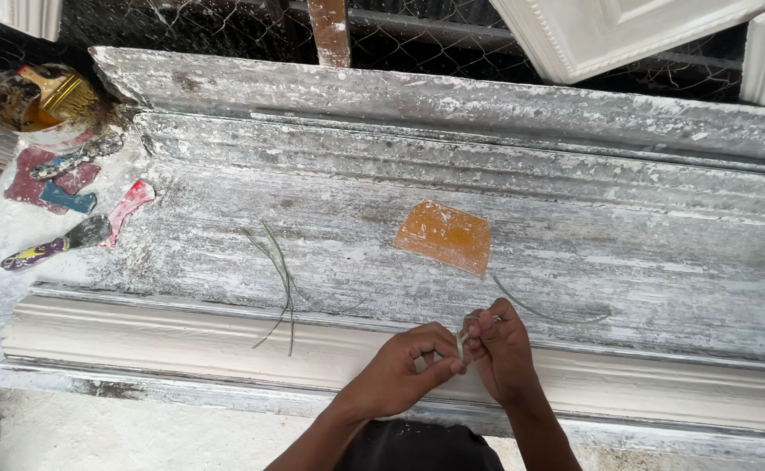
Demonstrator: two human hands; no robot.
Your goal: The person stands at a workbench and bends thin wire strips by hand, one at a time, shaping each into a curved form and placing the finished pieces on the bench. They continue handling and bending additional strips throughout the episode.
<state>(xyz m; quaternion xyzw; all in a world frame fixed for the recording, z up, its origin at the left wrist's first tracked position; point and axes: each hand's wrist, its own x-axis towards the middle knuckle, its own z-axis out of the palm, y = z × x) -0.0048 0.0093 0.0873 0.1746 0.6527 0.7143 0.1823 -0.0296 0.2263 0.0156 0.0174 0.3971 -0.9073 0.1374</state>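
Plaster-crusted grey moulding [452,166] runs left to right across the whole view, its long axis crosswise to the person. An orange scraper card [443,235] lies flat on it, just beyond the hands and slightly left of them. Both hands meet at the moulding's near white edge [182,344]: left hand [400,375] and right hand [500,353] pinch a short pale strand [462,342] between their fingertips, held roughly upright. Loose fibre strands [282,279] lie well left, nearer the left hand.

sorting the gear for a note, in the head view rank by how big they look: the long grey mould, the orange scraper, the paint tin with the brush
1. long grey mould, by far the largest.
2. paint tin and orange scraper: they look about alike, so I won't rank them.
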